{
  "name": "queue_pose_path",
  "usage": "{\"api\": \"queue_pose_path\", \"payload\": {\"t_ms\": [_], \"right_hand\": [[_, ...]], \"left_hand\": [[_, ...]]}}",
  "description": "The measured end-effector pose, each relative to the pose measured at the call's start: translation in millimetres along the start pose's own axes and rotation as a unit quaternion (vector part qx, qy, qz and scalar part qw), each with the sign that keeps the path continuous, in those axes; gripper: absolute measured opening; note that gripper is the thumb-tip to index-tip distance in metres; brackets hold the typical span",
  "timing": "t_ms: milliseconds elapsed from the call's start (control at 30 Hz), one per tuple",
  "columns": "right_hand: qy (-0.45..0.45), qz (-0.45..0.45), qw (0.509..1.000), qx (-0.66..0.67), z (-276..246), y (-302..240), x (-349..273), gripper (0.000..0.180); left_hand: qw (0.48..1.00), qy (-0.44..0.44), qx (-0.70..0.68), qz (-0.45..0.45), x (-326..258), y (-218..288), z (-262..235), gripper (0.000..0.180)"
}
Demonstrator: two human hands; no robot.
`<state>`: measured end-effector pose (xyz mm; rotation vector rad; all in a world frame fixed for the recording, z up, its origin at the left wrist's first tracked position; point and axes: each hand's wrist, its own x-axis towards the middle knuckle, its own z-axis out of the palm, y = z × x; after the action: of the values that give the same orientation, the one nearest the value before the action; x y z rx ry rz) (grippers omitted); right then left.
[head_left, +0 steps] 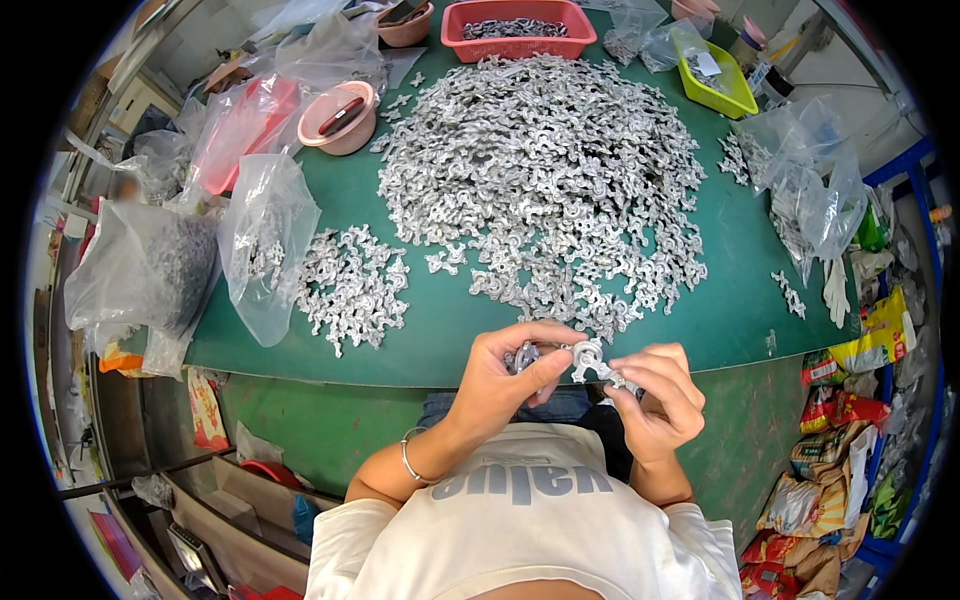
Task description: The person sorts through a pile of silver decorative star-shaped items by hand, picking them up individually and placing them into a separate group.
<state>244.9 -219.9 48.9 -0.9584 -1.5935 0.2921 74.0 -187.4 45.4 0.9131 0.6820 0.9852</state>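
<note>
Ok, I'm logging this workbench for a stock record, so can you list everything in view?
big heap of metal parts: too many to count, silver, table centre
small heap of metal parts: many, silver, left of the big heap
table: one, green top
red basket: one, far edge, holds metal parts
yellow-green tray: one, far right
pink bowls: at least two, far left
clear plastic bags: several, left and right sides
snack packets: several, mixed colours, right of the table
metal part in hand: silver, between both hands
left hand: pinching the part, bracelet on the wrist
right hand: gripping the same part
</note>
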Motion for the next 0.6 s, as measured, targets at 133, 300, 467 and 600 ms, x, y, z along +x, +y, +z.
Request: {"api": "queue_pose_path", "payload": {"t_ms": [133,300,467,600], "right_hand": [[0.002,0.008,1.000,0.009,1,0,0,0.029],[-0.009,0.040,0.999,0.008,3,6,-2,0.028],[0.023,0.247,0.964,-0.098,-15,59,-13,0.012],[0.039,0.295,0.929,-0.222,-38,117,-30,0.013]], "left_hand": [[1.000,-0.004,-0.007,0.003,0,1,1,0.019],[0.999,0.017,0.032,0.019,1,-1,-1,0.017],[0.939,0.173,0.296,-0.011,5,-5,-60,0.015],[0.740,0.265,0.609,0.109,-4,-9,-140,0.016]]}}
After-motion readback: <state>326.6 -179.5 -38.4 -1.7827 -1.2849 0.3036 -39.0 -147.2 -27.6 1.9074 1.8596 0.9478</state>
